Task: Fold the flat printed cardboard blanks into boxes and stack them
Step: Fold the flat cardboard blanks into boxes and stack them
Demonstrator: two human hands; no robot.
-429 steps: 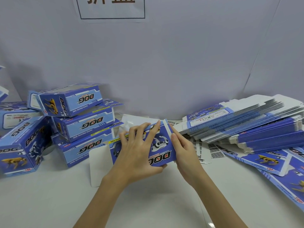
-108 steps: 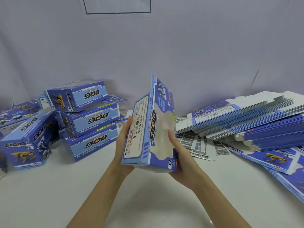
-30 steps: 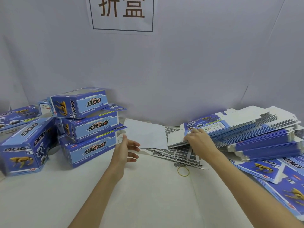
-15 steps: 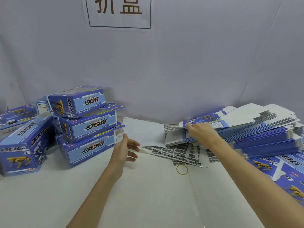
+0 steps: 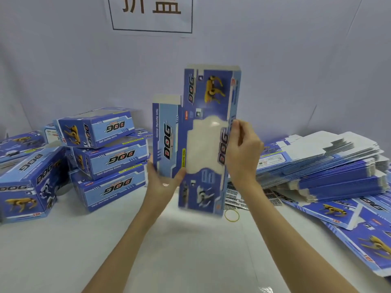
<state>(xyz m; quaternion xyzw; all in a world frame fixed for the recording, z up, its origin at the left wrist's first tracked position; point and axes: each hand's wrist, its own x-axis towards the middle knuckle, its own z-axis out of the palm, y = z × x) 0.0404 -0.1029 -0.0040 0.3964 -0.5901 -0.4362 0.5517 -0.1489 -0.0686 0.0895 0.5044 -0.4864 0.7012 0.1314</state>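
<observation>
Lifted off the pile of flat blanks (image 5: 325, 166) at right, a printed cardboard blank (image 5: 203, 136) now stands upright at frame centre, long axis vertical, left hand (image 5: 163, 180) gripping its lower-left panel, right hand (image 5: 243, 153) pinching its right edge.

Your two forearms come into view from the bottom edge, both bare right up to where the frame cuts them off, with no sleeve or cuff showing on either. Your left hand (image 5: 163, 182) wears no glove, ring or band that can be seen. Your right hand (image 5: 243, 153) is likewise bare, its wrist carrying no watch or strap. Your fingernails look short and unpainted, though they are a little blurred.
</observation>
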